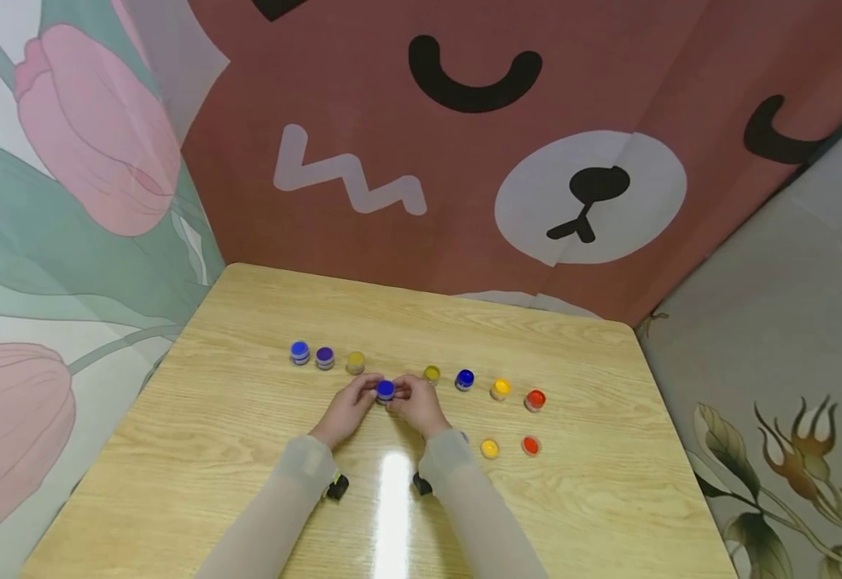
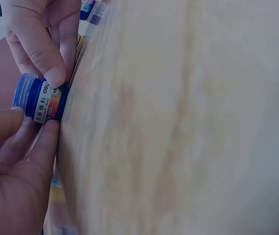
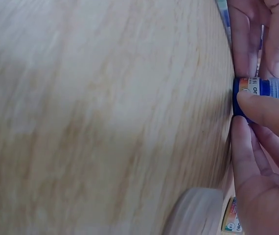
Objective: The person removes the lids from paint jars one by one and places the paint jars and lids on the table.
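A small blue paint jar (image 1: 385, 391) with a printed label stands on the table between both hands. My left hand (image 1: 346, 412) has its thumb and fingers at the jar's lid and side. From the other side, my right hand (image 1: 421, 404) pinches the jar low down, its thumb on the label in the right wrist view. The lid (image 2: 26, 91) is on the jar in the left wrist view. Just behind the right hand stands an olive-yellow paint jar (image 1: 431, 373), partly covered by the fingers.
Blue (image 1: 300, 352), purple (image 1: 325, 358) and ochre (image 1: 355, 363) jars line up at left. Dark blue (image 1: 465, 379), yellow (image 1: 500, 389) and red (image 1: 535, 400) jars stand at right. Nearer lie a yellow lid (image 1: 490, 449) and a red lid (image 1: 531, 445). Printed curtains surround the table (image 1: 572, 515).
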`<state>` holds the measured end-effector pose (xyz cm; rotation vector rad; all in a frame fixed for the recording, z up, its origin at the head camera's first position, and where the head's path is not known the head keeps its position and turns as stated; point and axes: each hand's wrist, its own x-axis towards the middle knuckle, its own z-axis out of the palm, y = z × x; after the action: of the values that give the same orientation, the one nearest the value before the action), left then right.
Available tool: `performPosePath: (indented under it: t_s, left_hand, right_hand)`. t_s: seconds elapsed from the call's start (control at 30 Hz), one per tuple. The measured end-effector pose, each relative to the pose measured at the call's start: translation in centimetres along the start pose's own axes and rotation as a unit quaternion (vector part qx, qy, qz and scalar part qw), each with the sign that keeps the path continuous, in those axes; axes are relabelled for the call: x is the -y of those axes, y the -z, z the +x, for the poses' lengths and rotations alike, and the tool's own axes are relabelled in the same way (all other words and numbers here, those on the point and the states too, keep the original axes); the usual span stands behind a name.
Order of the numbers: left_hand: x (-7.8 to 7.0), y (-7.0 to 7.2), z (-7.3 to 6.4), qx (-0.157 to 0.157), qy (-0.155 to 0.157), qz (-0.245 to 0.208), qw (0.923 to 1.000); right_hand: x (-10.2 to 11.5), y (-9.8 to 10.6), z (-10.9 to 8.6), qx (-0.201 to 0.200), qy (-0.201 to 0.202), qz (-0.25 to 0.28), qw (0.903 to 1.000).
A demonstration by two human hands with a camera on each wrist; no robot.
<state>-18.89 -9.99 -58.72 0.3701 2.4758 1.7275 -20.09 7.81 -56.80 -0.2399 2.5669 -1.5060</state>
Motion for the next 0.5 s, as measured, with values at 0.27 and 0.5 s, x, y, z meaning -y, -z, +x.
performPosePath:
  t_s: [0.27,0.5]
  left_hand:
    - [0.4,0.05,0.05,0.005,-0.011,0.002,0.9999]
    - [0.62,-0.11,-0.16,0.001,-0.01,-0.006,0.9999]
  right_hand:
    - [-0.18,-0.13,0.27,0.0,0.001,-0.023,0.9997]
    - [-0.08,-0.42,-0.04,-0.004,-0.005,-0.017,0.9998]
